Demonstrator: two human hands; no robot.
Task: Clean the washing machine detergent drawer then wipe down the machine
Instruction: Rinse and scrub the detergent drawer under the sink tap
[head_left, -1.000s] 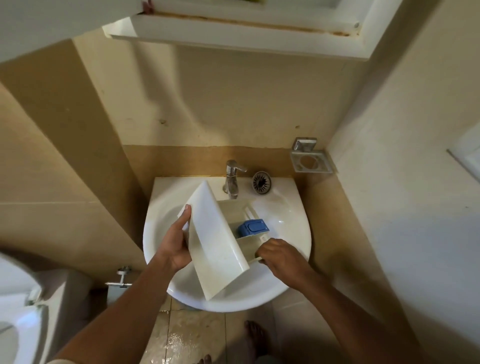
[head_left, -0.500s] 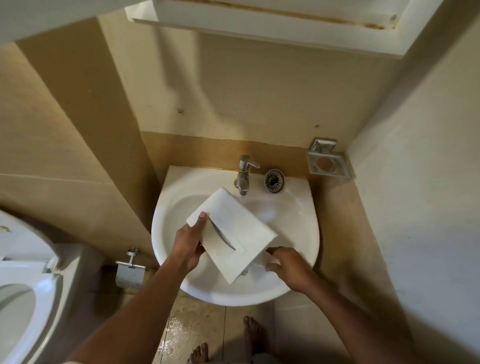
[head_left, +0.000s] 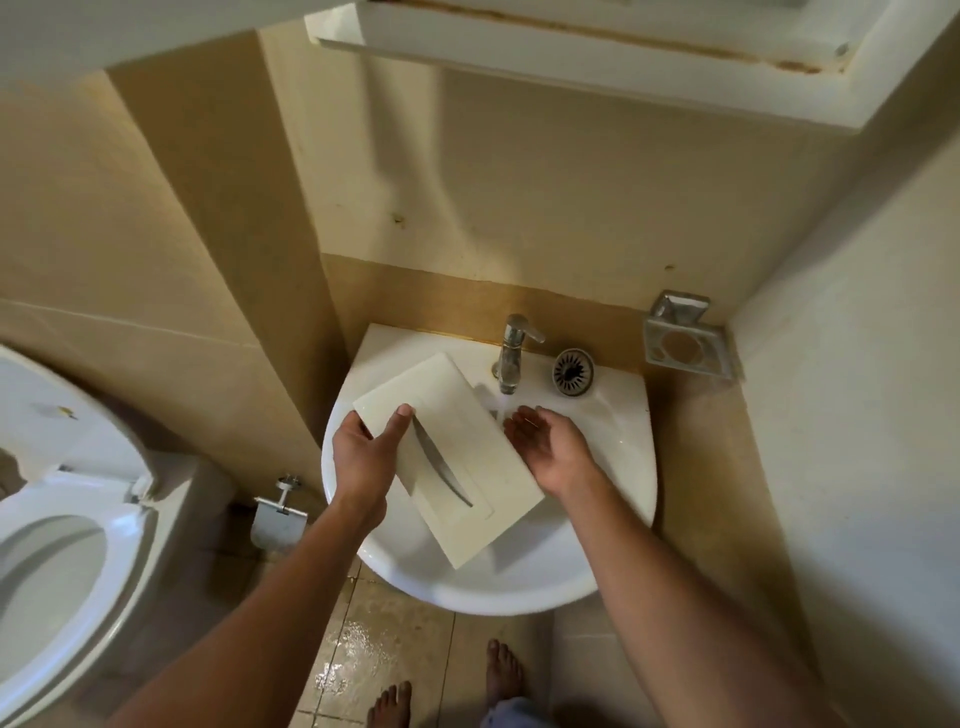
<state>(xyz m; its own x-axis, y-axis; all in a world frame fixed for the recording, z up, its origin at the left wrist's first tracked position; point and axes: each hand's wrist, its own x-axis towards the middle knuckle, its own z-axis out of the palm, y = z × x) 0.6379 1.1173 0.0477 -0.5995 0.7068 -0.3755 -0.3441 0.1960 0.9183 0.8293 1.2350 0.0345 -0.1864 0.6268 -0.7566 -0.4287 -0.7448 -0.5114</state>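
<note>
The white detergent drawer (head_left: 457, 457) lies tilted over the white sink (head_left: 613, 499), its flat front panel with the curved handle slot facing up. My left hand (head_left: 366, 457) grips the drawer's left edge, thumb on the panel. My right hand (head_left: 550, 449) is off the drawer, palm up and cupped, just right of it under the chrome tap (head_left: 511, 348). A stream of water (head_left: 501, 408) runs from the tap beside my right fingers. The drawer's compartments are hidden beneath the panel.
A round drain strainer (head_left: 573, 371) sits on the sink ledge right of the tap. A metal soap holder (head_left: 685, 351) is fixed to the wall corner. A toilet (head_left: 57, 519) stands at the left, a paper holder (head_left: 278, 514) beside it. The floor tiles (head_left: 374, 649) are wet.
The drawer turned from showing its blue insert to panel up. My right hand let go of the drawer's lower edge and moved up under the tap. Water now runs.
</note>
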